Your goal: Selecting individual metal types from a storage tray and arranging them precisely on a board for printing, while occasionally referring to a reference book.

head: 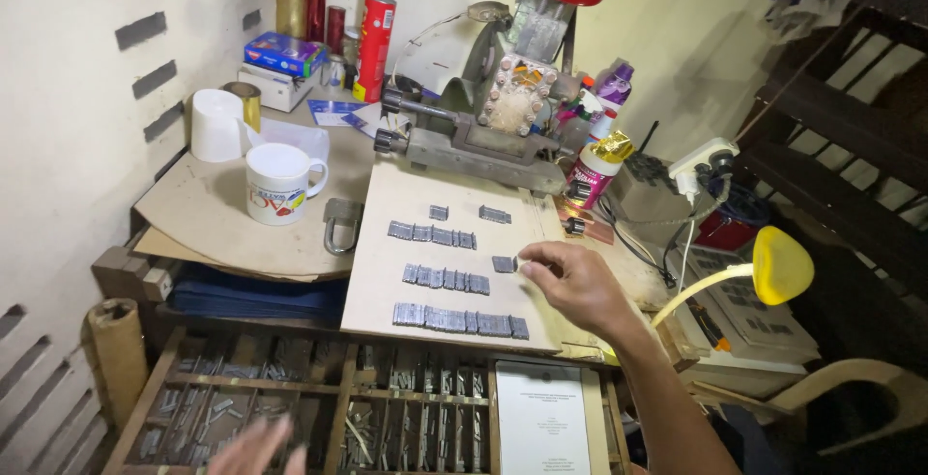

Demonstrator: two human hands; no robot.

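Right hand (577,287) extended, fingers pinched; left hand (256,448) low, blurred.
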